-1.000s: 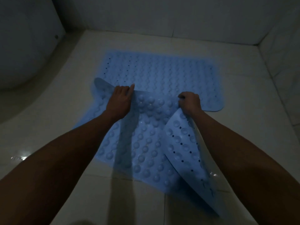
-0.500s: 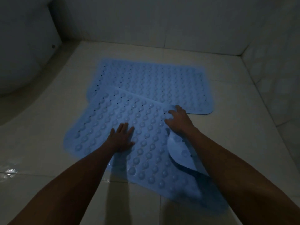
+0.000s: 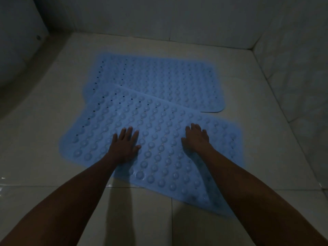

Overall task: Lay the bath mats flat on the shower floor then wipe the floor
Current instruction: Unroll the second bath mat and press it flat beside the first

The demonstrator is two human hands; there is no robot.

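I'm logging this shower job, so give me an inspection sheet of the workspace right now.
Surface: pale tiled floor, glossy, dim light.
Job's things: near blue mat lies flat, its far edge overlapping the far blue mat, also flat.
Clutter: nothing seen.
Grippers: left hand and right hand press on the near mat, fingers straight.
Cables: nothing seen.
Surroundings: tiled walls behind and right; curved white fixture at left.

Pale tiled walls (image 3: 177,23) — curved white fixture (image 3: 16,41) at left
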